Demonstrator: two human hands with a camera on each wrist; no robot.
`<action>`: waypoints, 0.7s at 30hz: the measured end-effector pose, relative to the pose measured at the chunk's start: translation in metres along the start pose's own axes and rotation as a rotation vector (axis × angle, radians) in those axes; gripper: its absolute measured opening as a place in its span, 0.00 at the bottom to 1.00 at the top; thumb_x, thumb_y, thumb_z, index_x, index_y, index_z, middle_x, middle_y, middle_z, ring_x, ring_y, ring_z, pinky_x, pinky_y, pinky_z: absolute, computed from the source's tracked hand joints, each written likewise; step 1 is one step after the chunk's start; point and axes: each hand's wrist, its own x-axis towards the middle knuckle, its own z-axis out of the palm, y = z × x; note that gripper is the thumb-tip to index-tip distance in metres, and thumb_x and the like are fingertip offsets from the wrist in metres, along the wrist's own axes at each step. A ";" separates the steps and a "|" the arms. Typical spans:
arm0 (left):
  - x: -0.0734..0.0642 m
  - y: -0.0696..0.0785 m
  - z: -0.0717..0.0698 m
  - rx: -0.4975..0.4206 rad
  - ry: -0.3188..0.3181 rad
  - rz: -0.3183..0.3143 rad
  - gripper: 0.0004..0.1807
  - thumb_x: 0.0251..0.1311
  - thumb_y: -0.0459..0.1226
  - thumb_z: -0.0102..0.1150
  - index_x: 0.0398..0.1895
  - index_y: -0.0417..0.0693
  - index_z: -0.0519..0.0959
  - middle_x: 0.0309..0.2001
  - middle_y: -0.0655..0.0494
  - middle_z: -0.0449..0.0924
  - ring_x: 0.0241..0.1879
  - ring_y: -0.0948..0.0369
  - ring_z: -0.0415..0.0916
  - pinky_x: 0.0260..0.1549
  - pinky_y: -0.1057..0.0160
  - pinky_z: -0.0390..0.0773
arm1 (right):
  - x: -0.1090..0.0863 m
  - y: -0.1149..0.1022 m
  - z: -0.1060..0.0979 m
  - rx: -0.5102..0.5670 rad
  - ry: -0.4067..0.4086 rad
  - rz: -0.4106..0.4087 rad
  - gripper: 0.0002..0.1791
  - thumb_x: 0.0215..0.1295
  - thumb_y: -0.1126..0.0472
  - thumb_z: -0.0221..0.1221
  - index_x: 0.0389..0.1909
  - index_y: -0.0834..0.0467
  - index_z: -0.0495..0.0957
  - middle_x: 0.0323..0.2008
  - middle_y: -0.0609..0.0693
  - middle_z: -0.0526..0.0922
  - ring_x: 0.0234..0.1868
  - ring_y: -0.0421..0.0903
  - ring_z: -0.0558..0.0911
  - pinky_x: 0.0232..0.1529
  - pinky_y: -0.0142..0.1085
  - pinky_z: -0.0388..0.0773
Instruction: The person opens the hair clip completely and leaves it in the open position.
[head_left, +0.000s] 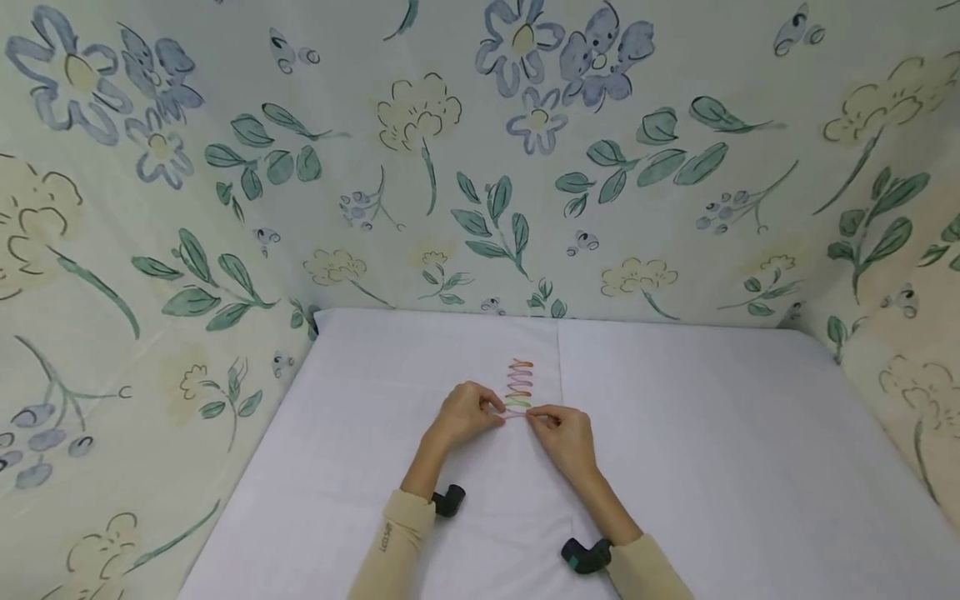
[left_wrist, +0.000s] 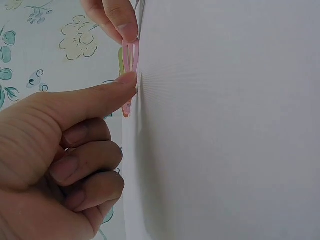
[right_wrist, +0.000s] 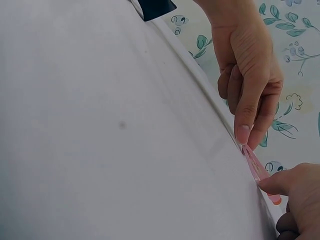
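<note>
A pink snap hair clip (left_wrist: 131, 57) is stretched between both hands, low over the white cloth. My left hand (head_left: 467, 414) pinches one end with thumb and index finger, its other fingers curled in. At the opposite end, my right hand (head_left: 567, 437) pinches the clip between thumb and fingertips. Just beyond the hands, a zigzag column of several hair clips (head_left: 520, 379) in orange and pink lies on the cloth. The nearest of that column is a green clip (head_left: 517, 403). In the right wrist view the pink clip (right_wrist: 256, 167) slants between the two sets of fingertips.
A white cloth (head_left: 712, 450) covers the table, with a crease running back to front near its middle. Floral fabric (head_left: 420, 208) hangs around the back and sides. Black wrist devices (head_left: 587, 556) sit on both forearms.
</note>
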 end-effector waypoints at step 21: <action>-0.002 0.002 -0.005 0.001 -0.015 -0.006 0.03 0.55 0.33 0.74 0.26 0.47 0.89 0.15 0.64 0.68 0.18 0.67 0.63 0.20 0.70 0.61 | 0.005 0.000 -0.001 0.003 0.015 0.008 0.03 0.57 0.66 0.75 0.32 0.58 0.92 0.10 0.42 0.66 0.12 0.27 0.57 0.15 0.25 0.54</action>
